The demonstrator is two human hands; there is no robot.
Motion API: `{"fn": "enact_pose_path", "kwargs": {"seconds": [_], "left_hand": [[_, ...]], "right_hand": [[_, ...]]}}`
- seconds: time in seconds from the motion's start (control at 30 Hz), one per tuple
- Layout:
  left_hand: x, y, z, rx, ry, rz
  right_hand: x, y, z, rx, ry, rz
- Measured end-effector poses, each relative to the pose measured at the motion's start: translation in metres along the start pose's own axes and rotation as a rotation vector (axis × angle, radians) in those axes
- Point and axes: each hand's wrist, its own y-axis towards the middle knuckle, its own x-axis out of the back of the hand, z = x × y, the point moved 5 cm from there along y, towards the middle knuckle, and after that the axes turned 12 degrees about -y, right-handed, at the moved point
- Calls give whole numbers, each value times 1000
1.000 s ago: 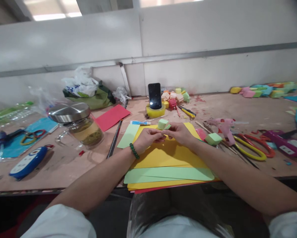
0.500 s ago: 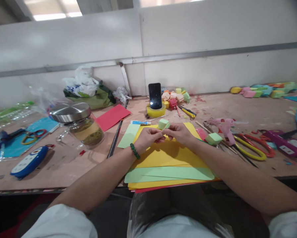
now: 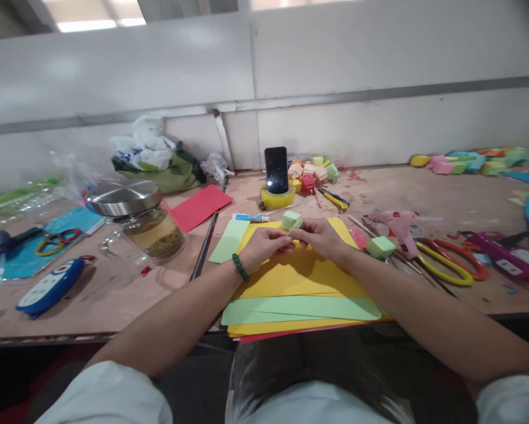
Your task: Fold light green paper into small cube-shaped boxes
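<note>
Above the stack of yellow paper (image 3: pixel 291 285), my left hand (image 3: pixel 265 246) and my right hand (image 3: pixel 321 237) meet at the fingertips. Both are closed in a pinch. Whatever lies between the fingers is too small to make out. Just beyond them is a light green paper cube (image 3: pixel 291 220), close to my right fingers; I cannot tell whether it is held or resting. Light green strips (image 3: pixel 300 311) lie across the near part of the stack. A second green paper cube (image 3: pixel 380 247) sits beside my right forearm.
To the right lie a pink glue gun (image 3: pixel 399 227), scissors (image 3: pixel 450 265) and a purple device (image 3: pixel 507 253). A phone (image 3: pixel 275 169) leans on a tape roll (image 3: pixel 277 198) at the back, near several paper cubes (image 3: pixel 308 172). A glass jug (image 3: pixel 152 232) and blue power strip (image 3: pixel 51 288) stand left.
Almost nothing differs. My hands keep the same pinch, and the view has shifted very slightly.
</note>
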Motion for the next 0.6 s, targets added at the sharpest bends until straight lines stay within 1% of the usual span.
{"fn": "enact_pose_path", "kwargs": {"seconds": [0.17, 0.47, 0.6], "left_hand": [[0, 0, -1, -8, 38, -10], [0, -1, -3, -24, 21, -14], [0, -1, -4, -58, 29, -14]], "right_hand": [[-1, 0, 1, 24, -38, 16], [4, -2, 4, -1, 25, -8], [3, -1, 6, 31, -3, 7]]}}
